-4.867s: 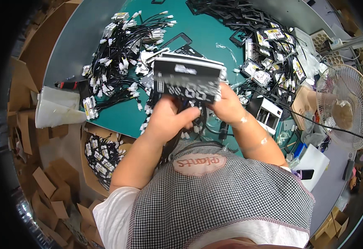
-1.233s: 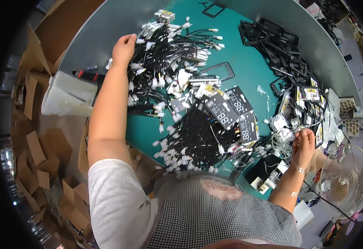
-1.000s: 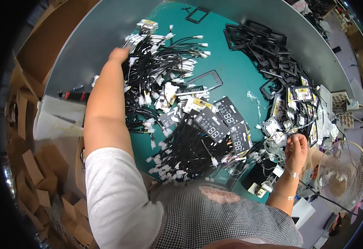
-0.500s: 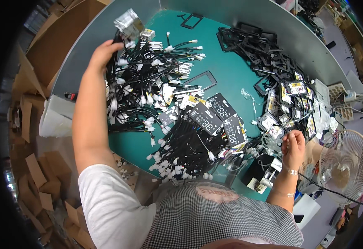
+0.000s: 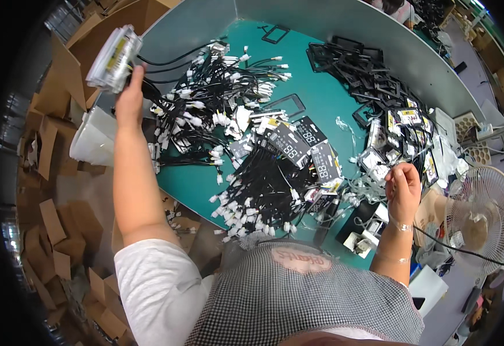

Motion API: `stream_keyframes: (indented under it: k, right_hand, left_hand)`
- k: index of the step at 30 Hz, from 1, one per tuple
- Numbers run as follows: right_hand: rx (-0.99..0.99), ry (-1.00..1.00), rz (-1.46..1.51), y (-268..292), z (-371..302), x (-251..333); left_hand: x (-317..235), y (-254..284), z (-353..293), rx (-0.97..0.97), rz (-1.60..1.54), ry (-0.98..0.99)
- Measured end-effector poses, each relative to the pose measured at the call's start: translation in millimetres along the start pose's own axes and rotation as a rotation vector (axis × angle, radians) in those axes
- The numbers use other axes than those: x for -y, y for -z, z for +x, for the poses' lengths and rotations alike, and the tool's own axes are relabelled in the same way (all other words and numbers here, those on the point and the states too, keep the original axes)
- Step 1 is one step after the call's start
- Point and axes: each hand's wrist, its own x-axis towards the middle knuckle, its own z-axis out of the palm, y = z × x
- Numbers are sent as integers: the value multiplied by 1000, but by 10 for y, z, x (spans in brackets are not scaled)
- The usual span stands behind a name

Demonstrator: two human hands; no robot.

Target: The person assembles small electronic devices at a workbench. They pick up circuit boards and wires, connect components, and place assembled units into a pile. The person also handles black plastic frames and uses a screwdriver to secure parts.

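At the far left my left hand point(image 5: 130, 98) grips a bundle of wired modules point(image 5: 113, 60), whitish and shiny with a yellow strip. It is held past the table's left rim, and its black cables trail back toward a pile of cables with white connectors point(image 5: 197, 95). My right hand point(image 5: 403, 190) is raised at the right, fingers curled and pinched together; whatever may be between them is too small to make out. Next to it lies a heap of wired modules point(image 5: 373, 158). Black display panels point(image 5: 289, 147) sit mid-table on more black cables point(image 5: 258, 190).
Black plastic frames point(image 5: 361, 75) are heaped at the far right of the green table point(image 5: 327, 106). A grey wall point(image 5: 344, 20) bounds its back. Cardboard boxes point(image 5: 61, 81) and a white plastic bag point(image 5: 93, 138) stand on the left. A fan point(image 5: 477, 219) is at the right.
My left hand has carried the bundle left and slightly nearer, from above the cable pile to beyond the table's rim. My right hand has risen slightly, its fingers still pinched.
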Motion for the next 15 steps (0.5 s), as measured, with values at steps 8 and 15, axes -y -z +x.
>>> stream_keyframes:
  k: [8,15]
  right_hand:
    - [12,-6,-60,-6,-122,13]
    - [-48,4,20,25,-100,12]
  left_hand:
    - [155,338,218,-96,900,15]
    - [-778,507,490,-101,-124,-153]
